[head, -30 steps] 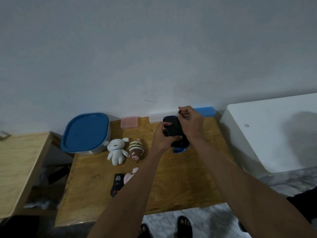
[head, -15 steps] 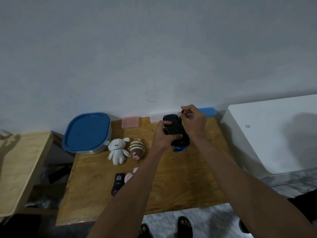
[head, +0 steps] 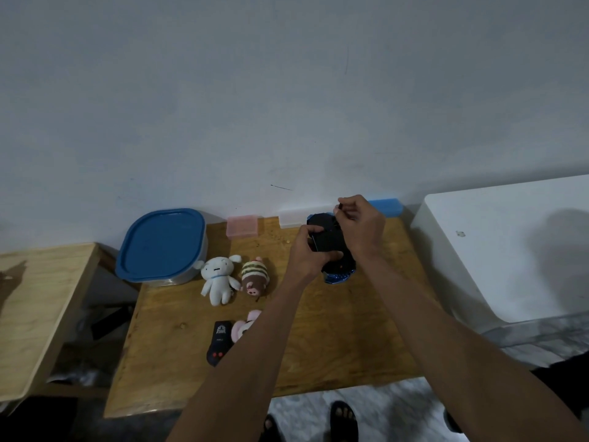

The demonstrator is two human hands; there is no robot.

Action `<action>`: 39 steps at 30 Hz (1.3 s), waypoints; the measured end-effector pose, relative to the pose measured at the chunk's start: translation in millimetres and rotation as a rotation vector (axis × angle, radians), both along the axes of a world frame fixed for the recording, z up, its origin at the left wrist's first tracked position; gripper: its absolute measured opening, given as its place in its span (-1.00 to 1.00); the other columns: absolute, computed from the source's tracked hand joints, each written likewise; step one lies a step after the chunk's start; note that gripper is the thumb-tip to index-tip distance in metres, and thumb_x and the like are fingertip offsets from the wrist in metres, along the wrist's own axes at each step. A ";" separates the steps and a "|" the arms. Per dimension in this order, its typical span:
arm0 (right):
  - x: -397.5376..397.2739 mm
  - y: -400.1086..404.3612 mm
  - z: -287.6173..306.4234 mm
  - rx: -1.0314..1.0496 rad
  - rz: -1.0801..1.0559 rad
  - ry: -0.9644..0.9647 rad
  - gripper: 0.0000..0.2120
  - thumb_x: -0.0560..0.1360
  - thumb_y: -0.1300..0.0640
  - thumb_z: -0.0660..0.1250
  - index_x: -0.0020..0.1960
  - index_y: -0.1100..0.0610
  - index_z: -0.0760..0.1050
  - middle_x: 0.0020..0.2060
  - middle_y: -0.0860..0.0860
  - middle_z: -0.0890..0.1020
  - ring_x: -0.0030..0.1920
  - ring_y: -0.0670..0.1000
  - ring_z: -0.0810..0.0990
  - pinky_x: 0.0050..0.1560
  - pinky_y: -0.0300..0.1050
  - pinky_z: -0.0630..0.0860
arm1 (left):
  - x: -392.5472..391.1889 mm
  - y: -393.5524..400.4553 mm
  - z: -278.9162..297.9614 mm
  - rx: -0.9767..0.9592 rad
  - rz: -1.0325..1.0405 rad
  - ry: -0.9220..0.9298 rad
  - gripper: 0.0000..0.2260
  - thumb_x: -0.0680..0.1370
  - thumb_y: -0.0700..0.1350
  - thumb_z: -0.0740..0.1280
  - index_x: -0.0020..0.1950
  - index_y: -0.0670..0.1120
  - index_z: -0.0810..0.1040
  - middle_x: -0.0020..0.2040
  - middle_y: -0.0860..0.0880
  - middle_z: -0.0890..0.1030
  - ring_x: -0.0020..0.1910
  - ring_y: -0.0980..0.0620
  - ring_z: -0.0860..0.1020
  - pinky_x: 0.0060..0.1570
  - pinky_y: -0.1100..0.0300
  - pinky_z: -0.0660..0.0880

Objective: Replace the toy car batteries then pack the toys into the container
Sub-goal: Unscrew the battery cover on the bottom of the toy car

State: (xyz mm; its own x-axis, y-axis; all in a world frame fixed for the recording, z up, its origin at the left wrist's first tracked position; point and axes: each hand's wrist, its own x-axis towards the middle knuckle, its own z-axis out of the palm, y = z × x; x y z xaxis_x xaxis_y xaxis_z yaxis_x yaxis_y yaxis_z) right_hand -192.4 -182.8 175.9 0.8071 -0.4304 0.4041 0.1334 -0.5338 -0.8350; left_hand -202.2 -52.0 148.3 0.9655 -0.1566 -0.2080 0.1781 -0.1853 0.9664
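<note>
Over the far right part of the wooden table point(head: 318, 346), the left hand point(head: 307, 250) grips the dark toy car point(head: 328, 247) from its left side while the right hand point(head: 361, 226) pinches a small dark tool point(head: 338, 208) at its top.

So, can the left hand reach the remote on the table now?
Probably not right away: the left hand is gripping the toy car. The remote lies uncovered beside that forearm.
</note>
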 end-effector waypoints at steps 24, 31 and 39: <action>2.1 1.3 -8.7 0.039 0.014 0.017 -0.79 0.47 0.31 0.45 0.10 0.18 0.65 -0.12 0.00 0.71 -0.09 -0.08 0.69 -0.02 -0.13 0.67 | -0.4 1.5 -5.2 -0.018 -0.005 0.000 -0.43 0.34 -0.28 0.61 0.23 -0.03 0.42 0.20 -0.11 0.57 0.15 -0.11 0.59 0.00 0.01 0.67; 8.3 1.3 -5.9 0.162 -0.021 0.026 -0.74 0.47 0.29 0.46 0.14 0.12 0.61 -0.15 -0.03 0.70 -0.13 -0.19 0.67 -0.09 -0.34 0.60 | 1.9 4.8 -7.9 -0.004 -0.003 -0.001 -0.42 0.34 -0.29 0.60 0.23 0.03 0.42 0.22 -0.10 0.56 0.16 -0.11 0.58 0.00 -0.01 0.67; 6.8 -18.3 -21.5 0.211 -0.166 0.135 -0.79 0.48 0.29 0.46 0.11 0.18 0.63 -0.13 -0.01 0.67 -0.12 -0.12 0.63 -0.13 -0.49 0.51 | 5.0 13.3 -11.7 -0.009 -0.004 -0.032 -0.49 0.41 -0.30 0.54 0.25 0.01 0.43 0.21 -0.12 0.52 0.11 -0.05 0.57 -0.13 0.17 0.64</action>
